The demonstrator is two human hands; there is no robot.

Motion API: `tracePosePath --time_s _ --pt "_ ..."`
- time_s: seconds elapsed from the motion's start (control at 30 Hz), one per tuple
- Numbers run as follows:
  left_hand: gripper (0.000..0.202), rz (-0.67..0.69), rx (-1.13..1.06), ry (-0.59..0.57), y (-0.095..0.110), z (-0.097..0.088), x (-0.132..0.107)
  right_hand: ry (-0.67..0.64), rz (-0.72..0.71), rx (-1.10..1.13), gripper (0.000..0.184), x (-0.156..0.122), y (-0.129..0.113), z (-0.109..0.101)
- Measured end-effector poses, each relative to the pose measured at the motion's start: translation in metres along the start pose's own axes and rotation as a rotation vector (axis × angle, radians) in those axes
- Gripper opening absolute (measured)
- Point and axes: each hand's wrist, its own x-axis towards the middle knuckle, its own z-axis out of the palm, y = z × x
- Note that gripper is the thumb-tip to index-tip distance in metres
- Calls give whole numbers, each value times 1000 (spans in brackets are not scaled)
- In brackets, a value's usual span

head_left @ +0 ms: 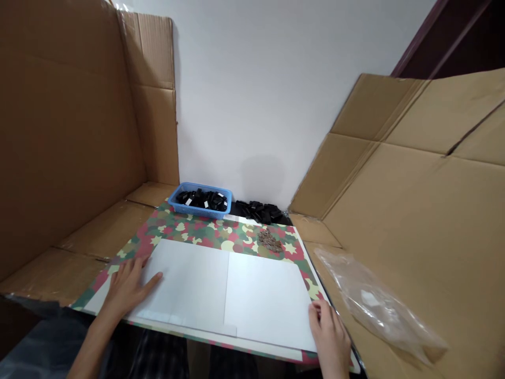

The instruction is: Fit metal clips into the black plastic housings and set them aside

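Observation:
Two flat white panels lie side by side on the camouflage-patterned tabletop: a left white panel (189, 284) and a right white panel (268, 300), with a straight seam between them. My left hand (130, 287) lies on the outer left edge of the left panel, thumb spread away from the fingers. At the right panel's outer edge, my right hand (330, 331) has its fingers curled in close to the thumb. Whether it pinches that edge or only touches it is hidden.
Behind the panels, a blue basket (201, 212) holds black pieces, some with white labels. Beside it lies a heap of black pieces (260, 211). A pile of small brownish bits (270, 241) sits nearer. Cardboard walls (414, 210) flank both sides; a clear plastic bag (379, 305) lies right.

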Motion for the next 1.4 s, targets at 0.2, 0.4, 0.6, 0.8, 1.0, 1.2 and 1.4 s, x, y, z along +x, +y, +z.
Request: tracePosePath --time_s 0.2,0.4,0.6,0.8,1.0,1.2,1.4 --pt "83 -109 68 -56 13 -3 -5 -100 172 147 55 1 -2 -6" --pt "89 -237 93 -65 27 -1 -19 -17 325 315 39 4 -15 -32" --pt "91 -332 -4 -93 28 1 -16 -320 44 696 23 20 -102 -37" --pt "76 -414 -111 -76 26 -5 -10 -484 -207 644 18 12 -169 -15" --pt "59 -481 -207 -79 24 -3 -7 -474 -253 567 17 -5 -164 -5" --pt "38 -466 -414 -125 17 -9 -10 -505 -245 596 26 -17 -152 0" --pt "38 -325 -811 -185 9 -17 -23 -572 -201 681 32 -29 -141 3"
